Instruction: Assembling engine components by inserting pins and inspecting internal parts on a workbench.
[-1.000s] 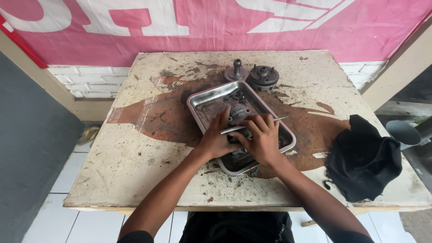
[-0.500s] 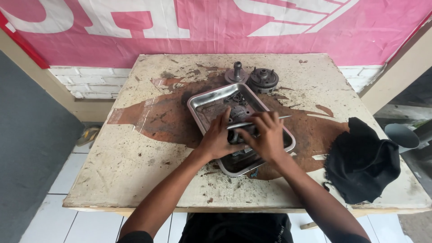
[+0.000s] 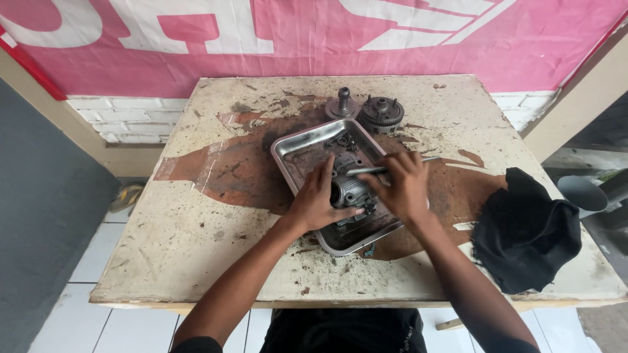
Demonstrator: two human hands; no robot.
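Steadying metal engine part in steel tray: left hand cups it, right hand closed round slim tool. Looks heavy, rigid, oily; grip body.

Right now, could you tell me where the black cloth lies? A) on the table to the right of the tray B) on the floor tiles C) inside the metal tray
A: the black cloth lies bunched on the table, right of the metal tray.

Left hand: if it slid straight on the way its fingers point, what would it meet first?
The left hand points up the metal tray. It would probably first meet the small dark part near the tray's far end, though depth is unclear.
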